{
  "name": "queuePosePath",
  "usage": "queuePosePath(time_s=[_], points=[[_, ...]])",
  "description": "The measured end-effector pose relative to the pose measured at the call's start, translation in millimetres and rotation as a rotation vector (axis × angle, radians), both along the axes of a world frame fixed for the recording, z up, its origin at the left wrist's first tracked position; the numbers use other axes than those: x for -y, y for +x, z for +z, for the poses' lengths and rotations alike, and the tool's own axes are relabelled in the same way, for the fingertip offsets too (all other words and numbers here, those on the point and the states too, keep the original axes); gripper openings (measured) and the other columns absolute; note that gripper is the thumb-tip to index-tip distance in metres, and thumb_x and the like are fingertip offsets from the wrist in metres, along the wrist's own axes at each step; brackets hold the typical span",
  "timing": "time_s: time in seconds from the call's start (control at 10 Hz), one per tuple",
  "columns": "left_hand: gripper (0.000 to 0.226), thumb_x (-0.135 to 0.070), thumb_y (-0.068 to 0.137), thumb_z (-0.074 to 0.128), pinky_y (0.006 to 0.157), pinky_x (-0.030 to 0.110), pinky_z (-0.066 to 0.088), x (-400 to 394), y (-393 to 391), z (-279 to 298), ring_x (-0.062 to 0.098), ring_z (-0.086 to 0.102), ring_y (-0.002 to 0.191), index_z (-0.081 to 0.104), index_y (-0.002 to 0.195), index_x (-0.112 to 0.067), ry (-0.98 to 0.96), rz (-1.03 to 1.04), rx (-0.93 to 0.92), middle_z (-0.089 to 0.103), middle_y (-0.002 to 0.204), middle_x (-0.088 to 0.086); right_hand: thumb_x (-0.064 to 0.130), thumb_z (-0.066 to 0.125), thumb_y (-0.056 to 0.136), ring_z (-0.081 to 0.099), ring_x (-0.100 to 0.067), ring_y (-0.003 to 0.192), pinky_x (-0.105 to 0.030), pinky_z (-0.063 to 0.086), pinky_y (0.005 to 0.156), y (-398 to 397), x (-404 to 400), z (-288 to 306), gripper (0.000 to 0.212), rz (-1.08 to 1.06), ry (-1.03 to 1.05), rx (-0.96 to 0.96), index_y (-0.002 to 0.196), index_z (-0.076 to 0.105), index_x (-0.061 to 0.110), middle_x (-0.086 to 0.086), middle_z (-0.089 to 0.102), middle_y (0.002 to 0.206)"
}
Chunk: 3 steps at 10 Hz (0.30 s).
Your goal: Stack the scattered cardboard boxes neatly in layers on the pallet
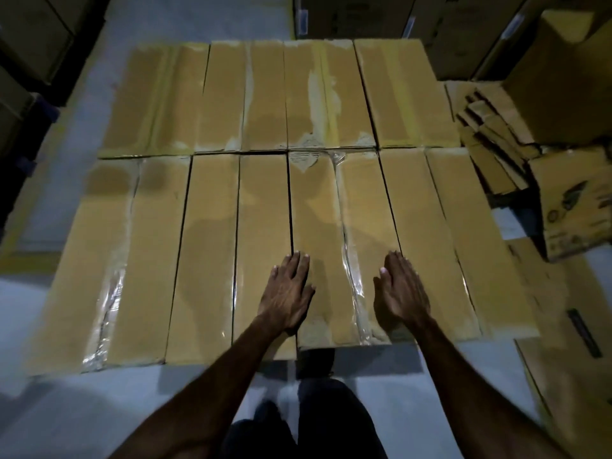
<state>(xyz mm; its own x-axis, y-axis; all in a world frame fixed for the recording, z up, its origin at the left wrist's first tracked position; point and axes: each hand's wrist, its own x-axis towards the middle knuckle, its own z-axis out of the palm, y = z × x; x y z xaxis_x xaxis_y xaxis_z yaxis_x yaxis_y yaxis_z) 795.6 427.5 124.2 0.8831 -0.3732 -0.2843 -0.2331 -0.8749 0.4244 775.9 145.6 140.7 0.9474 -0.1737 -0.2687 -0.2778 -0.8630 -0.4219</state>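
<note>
Grey warehouse floor [59, 409] carries a flat layer of long cardboard boxes [212, 253] in two rows. Both hands lie flat with straight fingers on one near box [321, 207]: left hand [287, 293], right hand [400, 289]. Loose boxes [569, 200] stand at right.

Hands [344, 291] on near-row boxes [318, 246]

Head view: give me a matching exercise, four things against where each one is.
Things:
1. left hand
2. right hand
3. flattened cardboard pile
4. printed box

Places:
A. on the floor, right edge of the picture
B. flat on a near-row box, beside a dark gap between boxes
C. right of the far row
D. on the near row, beside a clear tape seam

Pairs: 1-B, 2-D, 3-C, 4-A
</note>
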Motion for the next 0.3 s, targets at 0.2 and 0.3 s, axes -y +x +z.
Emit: queuePosePath(time_s=[0.2, 0.3], points=[[0.068, -0.041, 0.109, 0.041, 0.126, 0.031, 0.024, -31.9, -85.5, 12.5, 0.028, 0.032, 0.155, 0.022, 0.167, -0.012, -0.307, 0.04, 0.035, 0.032, 0.169, 0.013, 0.064, 0.021, 0.101, 0.038, -0.032, 0.15, -0.057, 0.033, 0.121, -87.7, -29.4, 9.6, 0.081, -0.144, 0.092, 0.053, 0.162, 0.031, 0.011, -0.013, 0.039, 0.164], [0.063, -0.037, 0.107, 0.045, 0.118, 0.033, 0.038, -55.6, -114.4, 23.8, 0.029, 0.048, 0.143, 0.033, 0.164, -0.012, -0.402, 0.088, 0.05, 0.049, 0.159, 0.012, 0.044, 0.04, 0.109, 0.036, -0.033, 0.151, -0.048, 0.03, 0.124, -120.0, -64.3, 21.2, 0.063, -0.202, 0.177, 0.073, 0.162, 0.033, 0.009, -0.014, 0.038, 0.165]])
